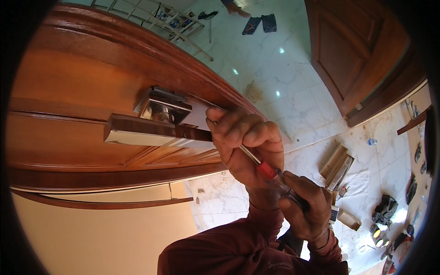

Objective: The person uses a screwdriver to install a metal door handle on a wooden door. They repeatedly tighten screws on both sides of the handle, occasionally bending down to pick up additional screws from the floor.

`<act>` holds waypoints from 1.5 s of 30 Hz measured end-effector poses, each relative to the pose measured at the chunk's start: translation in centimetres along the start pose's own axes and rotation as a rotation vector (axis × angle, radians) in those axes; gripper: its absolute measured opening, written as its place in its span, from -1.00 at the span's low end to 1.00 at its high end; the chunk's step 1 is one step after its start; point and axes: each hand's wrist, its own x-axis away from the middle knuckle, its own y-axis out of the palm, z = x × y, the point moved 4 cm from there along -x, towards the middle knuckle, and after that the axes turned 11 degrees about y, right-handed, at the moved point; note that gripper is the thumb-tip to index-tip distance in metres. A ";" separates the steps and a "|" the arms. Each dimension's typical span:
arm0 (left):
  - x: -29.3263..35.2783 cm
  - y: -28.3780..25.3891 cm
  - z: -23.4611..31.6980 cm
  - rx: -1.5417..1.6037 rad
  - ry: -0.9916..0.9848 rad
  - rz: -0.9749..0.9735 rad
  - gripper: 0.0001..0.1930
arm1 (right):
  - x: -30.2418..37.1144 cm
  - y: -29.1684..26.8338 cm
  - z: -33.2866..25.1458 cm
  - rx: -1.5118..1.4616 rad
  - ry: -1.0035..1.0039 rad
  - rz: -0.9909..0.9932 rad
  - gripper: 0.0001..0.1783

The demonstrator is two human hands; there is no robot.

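A brown panelled wooden door [68, 87] fills the upper left, with a shiny metal lever handle [137, 133] on a square base [167, 106] near its edge. My left hand [247, 142] is closed, its fingers curled round the metal shaft of a screwdriver by the lever's right end. The tip is hidden behind those fingers. Lower and to the right, my right hand [308, 206] grips the red and clear handle of the screwdriver [267, 171], which slants up to the left.
Another wooden door [348, 50] stands at the upper right. Opened cardboard boxes [337, 165], a black plastic bag [385, 210] and scattered tools lie on the marble floor to the right. A metal ladder [151, 18] and dark cloth pieces [260, 24] are at the far side.
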 end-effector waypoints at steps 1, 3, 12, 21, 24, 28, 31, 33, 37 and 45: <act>0.0 0.3 -0.1 -0.015 0.014 0.011 -0.77 | -0.1 -0.1 0.0 0.024 -0.014 -0.022 -0.52; 0.0 0.9 0.0 -0.043 0.015 0.018 -0.76 | 0.2 -0.1 -0.2 0.073 -0.044 -0.072 -0.56; 6.9 -1.0 2.5 -0.958 -0.396 0.155 -0.71 | 1.5 -0.6 0.0 -0.313 0.069 0.111 -0.41; 9.2 4.4 4.8 -1.052 -0.221 0.281 -0.72 | -2.5 0.5 -2.3 0.221 -0.313 0.006 -0.54; 9.3 6.3 4.8 -1.494 -0.138 0.365 -0.67 | -2.9 1.5 -2.2 0.194 -0.441 0.012 -0.62; 6.5 8.4 6.1 -1.943 0.271 -0.051 -0.75 | -5.4 1.2 -1.6 -0.104 -0.303 -0.004 -0.73; 2.2 9.8 6.8 -2.296 0.737 -0.315 -0.70 | -8.6 2.2 -0.2 -0.390 -0.096 0.085 -0.75; -0.2 10.3 7.6 -2.276 0.821 -0.408 -0.75 | -10.0 3.4 -0.4 -0.508 -0.066 0.052 -0.77; -1.0 11.1 9.9 -2.122 0.671 -0.338 -0.75 | -11.0 5.6 -1.6 -0.436 -0.230 0.096 -0.76; -2.6 12.4 11.4 -1.927 0.937 -0.219 -0.89 | -11.6 6.8 -2.5 -0.232 -0.352 0.208 -0.70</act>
